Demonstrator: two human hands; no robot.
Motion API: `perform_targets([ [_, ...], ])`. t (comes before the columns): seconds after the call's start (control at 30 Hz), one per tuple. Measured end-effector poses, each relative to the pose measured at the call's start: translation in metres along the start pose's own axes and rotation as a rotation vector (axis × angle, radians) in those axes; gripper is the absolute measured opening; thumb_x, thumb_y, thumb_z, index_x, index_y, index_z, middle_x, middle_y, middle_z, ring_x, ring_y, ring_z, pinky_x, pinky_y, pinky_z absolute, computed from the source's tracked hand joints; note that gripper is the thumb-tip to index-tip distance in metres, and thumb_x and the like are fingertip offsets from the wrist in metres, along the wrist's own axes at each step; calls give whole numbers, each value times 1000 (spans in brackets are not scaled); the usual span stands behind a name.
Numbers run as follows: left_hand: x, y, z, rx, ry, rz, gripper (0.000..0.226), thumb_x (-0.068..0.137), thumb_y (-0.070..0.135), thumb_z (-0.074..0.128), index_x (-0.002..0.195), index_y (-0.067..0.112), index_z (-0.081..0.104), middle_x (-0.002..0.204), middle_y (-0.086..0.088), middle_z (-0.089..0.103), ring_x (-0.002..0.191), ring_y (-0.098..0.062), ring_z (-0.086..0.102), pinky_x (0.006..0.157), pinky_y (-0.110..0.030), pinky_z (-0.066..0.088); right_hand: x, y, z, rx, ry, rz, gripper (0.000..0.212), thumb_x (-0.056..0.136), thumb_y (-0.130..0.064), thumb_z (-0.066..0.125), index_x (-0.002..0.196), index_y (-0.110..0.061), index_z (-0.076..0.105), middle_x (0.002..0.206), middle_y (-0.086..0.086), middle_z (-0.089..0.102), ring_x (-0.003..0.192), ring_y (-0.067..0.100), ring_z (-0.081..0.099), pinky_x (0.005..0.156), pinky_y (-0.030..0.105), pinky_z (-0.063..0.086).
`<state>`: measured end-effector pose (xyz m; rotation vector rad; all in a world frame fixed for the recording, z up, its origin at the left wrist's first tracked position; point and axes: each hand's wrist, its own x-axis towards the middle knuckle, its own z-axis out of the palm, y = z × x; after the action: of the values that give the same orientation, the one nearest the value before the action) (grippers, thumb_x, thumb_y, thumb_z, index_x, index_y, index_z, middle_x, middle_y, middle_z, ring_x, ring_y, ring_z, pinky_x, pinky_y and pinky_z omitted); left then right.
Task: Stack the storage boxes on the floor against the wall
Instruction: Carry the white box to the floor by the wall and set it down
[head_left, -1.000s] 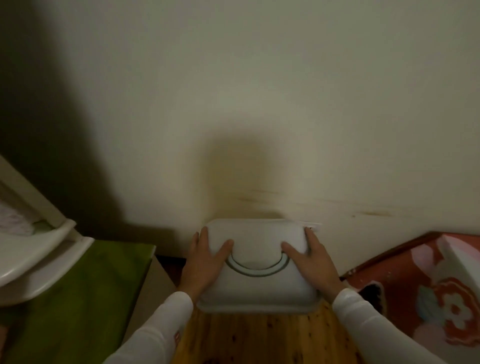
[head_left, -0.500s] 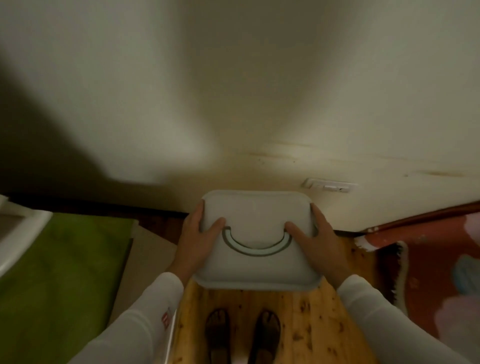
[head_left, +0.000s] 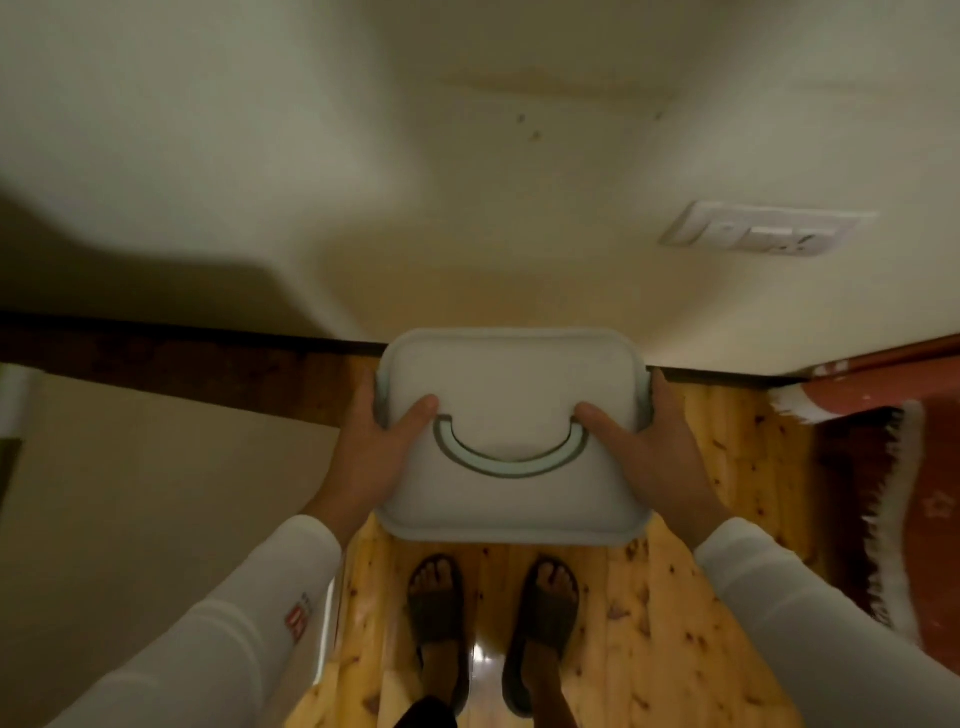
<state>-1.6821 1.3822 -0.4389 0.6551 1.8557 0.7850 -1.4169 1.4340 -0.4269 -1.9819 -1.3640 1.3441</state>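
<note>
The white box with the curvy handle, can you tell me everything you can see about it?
The white box looks like smooth plastic, a rounded rectangle seen from above. Its lid is on, with a curved grey-green handle lying flat on top. The left hand and the right hand grip its two sides, thumbs on the lid. It is level, over the wooden floor, close to the wall.

Lower part of storage box (head_left: 511, 384) hidden from above; wall socket (head_left: 758, 231) blurred; rug (head_left: 893, 467) cut off at right edge.
</note>
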Motion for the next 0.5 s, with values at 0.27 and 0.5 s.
perform_targets([
  [0.27,60,-74,34,9,5,-51,94,78,59,69,154,41,17,157,10,31,131,-15,41,96,-35,40,56,73,43,-15,17,55,111,66,-69,70,154,-29,16,148,-10,39,127,15,43,94,34,42],
  [0.5,106,-118,54,2,-2,-100,94,75,58,71,153,34,25,152,6,41,129,-17,46,101,-41,44,99,118,76,-54,-11,98,79,63,-68,72,124,-25,46,116,-6,58,105,21,57,84,43,53],
])
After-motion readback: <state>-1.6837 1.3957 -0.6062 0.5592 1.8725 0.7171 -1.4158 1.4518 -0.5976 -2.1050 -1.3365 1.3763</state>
